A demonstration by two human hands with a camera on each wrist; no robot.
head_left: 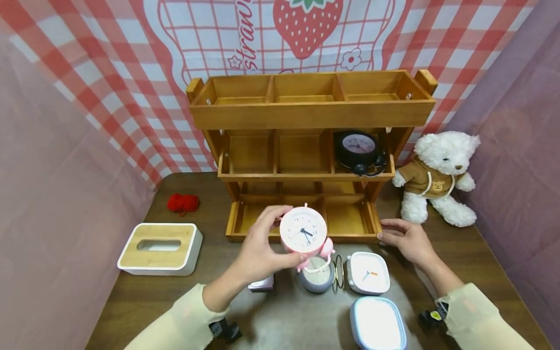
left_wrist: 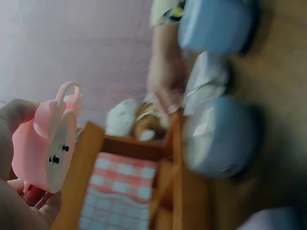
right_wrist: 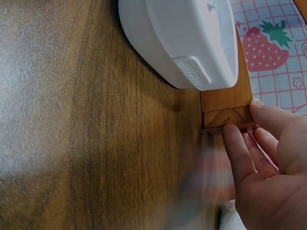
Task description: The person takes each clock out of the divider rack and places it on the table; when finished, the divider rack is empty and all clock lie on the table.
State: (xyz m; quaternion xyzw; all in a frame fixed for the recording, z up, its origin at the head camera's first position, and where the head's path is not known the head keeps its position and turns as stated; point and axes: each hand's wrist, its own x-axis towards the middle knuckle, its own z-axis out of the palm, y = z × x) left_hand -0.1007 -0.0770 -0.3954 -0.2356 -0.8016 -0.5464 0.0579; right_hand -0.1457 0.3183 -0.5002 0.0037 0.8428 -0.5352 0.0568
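Observation:
My left hand (head_left: 262, 245) grips a pink twin-bell alarm clock (head_left: 304, 229) between thumb and fingers. Its white dial faces up in the head view, just in front of the lowest tier of a wooden shelf (head_left: 312, 115). In the left wrist view, the pink clock (left_wrist: 36, 153) shows from the side. My right hand (head_left: 407, 239) pinches the shelf's lower right front corner. Thumb and fingertips lie against that wooden corner (right_wrist: 228, 117) in the right wrist view. A black alarm clock (head_left: 358, 148) stands in the middle tier's right compartment.
Before the shelf are a grey round clock (head_left: 317, 282), a white square clock (head_left: 369, 273), a blue-rimmed square object (head_left: 378, 323) and a partly hidden pale object (head_left: 261, 284). A tissue box (head_left: 192, 253) and red yarn (head_left: 183, 203) lie left; a teddy bear (head_left: 442, 177) sits right.

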